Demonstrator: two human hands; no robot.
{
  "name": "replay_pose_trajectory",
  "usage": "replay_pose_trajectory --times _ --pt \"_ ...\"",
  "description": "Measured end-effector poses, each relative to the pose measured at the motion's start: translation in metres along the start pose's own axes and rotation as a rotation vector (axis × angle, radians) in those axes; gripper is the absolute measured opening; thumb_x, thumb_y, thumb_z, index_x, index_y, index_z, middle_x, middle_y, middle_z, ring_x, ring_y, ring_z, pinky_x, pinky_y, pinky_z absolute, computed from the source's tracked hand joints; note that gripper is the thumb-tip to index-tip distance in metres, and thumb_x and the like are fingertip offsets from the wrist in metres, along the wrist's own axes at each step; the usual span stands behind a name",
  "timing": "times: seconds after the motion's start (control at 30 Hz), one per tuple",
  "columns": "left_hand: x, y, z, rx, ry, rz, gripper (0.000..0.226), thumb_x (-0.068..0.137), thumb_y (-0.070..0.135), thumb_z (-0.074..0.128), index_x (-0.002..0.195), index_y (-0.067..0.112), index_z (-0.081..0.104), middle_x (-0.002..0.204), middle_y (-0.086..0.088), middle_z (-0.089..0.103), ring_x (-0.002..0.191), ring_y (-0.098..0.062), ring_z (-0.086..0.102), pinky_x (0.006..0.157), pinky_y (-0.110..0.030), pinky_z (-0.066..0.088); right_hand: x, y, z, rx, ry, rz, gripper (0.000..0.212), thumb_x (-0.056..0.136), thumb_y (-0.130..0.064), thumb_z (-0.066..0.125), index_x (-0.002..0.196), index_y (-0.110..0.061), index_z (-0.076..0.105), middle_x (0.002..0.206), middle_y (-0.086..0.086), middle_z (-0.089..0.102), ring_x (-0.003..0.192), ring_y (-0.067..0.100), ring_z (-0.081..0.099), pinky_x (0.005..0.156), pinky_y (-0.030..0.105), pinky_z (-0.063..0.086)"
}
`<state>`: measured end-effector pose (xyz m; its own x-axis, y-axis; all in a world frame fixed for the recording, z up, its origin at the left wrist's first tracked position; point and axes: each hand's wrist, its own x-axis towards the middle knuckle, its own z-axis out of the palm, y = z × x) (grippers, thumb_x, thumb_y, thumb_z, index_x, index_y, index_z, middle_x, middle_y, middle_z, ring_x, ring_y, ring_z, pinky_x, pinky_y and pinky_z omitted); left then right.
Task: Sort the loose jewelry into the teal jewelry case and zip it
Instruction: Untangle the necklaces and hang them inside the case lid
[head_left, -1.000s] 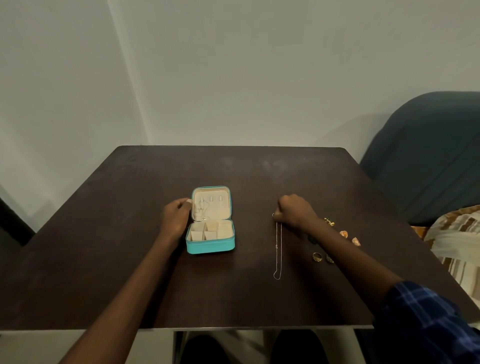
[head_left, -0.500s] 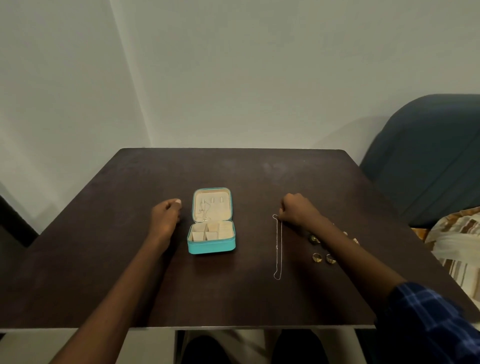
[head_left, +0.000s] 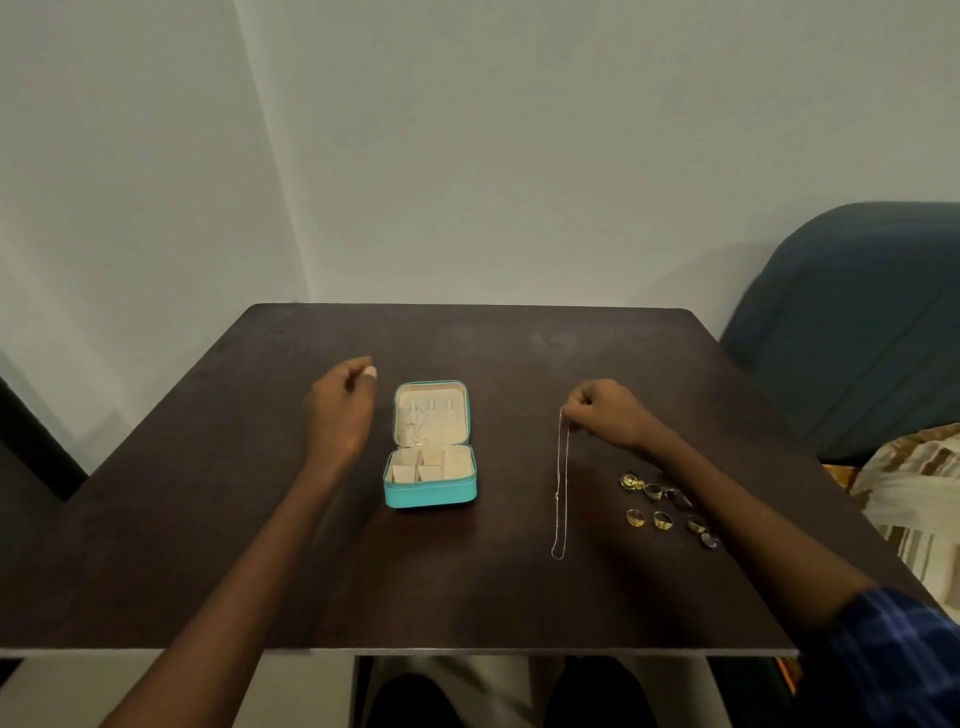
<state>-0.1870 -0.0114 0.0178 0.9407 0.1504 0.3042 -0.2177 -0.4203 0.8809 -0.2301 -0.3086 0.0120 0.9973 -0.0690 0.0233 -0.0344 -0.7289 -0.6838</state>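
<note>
Right hand (head_left: 608, 410): right of the teal jewelry case (head_left: 430, 467), fingers curled, pinching the far end of the silver chain (head_left: 561, 488).
Chain: trails toward the near table edge.
Left hand (head_left: 340, 408): just left of the case, loosely curled, holding nothing.
Case: open on the table (head_left: 208, 545).
Rings (head_left: 657, 501): right of the chain.

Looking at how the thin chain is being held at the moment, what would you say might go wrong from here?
The right hand pinches only the top end of the thin silver chain necklace, whose loop trails down to the dark wooden table; it may kink or knot when lowered into the open teal jewelry case.

The right forearm lies close over the small gold rings and could sweep them away.

The left hand is off the case, so the case might slide.
</note>
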Motion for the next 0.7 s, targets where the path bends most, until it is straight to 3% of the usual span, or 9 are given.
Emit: replay_pose_trajectory --times 0.17,0.3,0.4,0.5,0.6,0.7 --pt "-0.027 0.059 0.019 -0.165 -0.141 0.143 0.027 0.093 0.015 0.053 0.116 0.01 0.063 0.111 -0.001 0.064 0.101 -0.008 0.057 0.084 -0.015 0.043 -0.028 -0.046 -0.02 0.544 -0.033 0.03 0.03 0.091 -0.003 0.041 0.066 -0.007 0.058 0.073 0.01 0.065 0.064 0.015 0.064 0.057 0.024 0.047" --pt "-0.054 0.09 0.041 -0.274 -0.421 0.11 0.033 0.09 0.027 0.058 0.121 0.016 0.06 0.115 0.001 0.064 0.107 -0.011 0.06 0.094 -0.026 0.047 -0.045 -0.081 -0.034 0.732 -0.043 0.047 0.024 0.087 -0.002 0.041 0.069 -0.008 0.056 0.062 0.003 0.058 0.061 0.015 0.062 0.057 0.025 0.046" --pt "-0.069 0.104 0.048 -0.377 -0.631 0.065 0.043 0.087 0.032 0.061 0.125 0.015 0.056 0.116 -0.003 0.065 0.108 -0.01 0.06 0.098 -0.03 0.046 -0.057 -0.104 -0.044 0.742 -0.05 0.019 0.023 0.085 -0.002 0.042 0.067 -0.01 0.053 0.058 0.001 0.051 0.056 0.014 0.053 0.054 0.025 0.044" --pt "-0.077 0.112 0.044 -0.494 -0.762 0.084 0.023 0.091 0.023 0.057 0.112 0.017 0.063 0.104 -0.004 0.069 0.098 -0.013 0.064 0.094 -0.029 0.049 -0.068 -0.118 -0.051 0.697 -0.06 -0.039 0.024 0.082 -0.003 0.043 0.061 -0.012 0.05 0.058 0.001 0.047 0.056 0.014 0.045 0.054 0.026 0.039" --pt "-0.081 0.115 0.036 -0.495 -0.806 0.139 0.014 0.092 0.018 0.056 0.1 0.016 0.067 0.092 0.003 0.068 0.089 -0.009 0.061 0.091 -0.029 0.051 -0.079 -0.125 -0.059 0.714 -0.092 -0.068 0.026 0.086 -0.007 0.046 0.061 -0.015 0.05 0.056 -0.001 0.046 0.052 0.011 0.043 0.052 0.025 0.035" --pt "-0.085 0.118 0.027 -0.464 -0.745 0.145 0.017 0.092 0.014 0.054 0.088 0.021 0.069 0.079 0.01 0.066 0.08 -0.004 0.06 0.084 -0.025 0.052 -0.09 -0.131 -0.068 0.736 -0.083 -0.083 0.028 0.089 -0.009 0.049 0.062 -0.018 0.052 0.056 -0.003 0.043 0.049 0.009 0.039 0.053 0.025 0.035"
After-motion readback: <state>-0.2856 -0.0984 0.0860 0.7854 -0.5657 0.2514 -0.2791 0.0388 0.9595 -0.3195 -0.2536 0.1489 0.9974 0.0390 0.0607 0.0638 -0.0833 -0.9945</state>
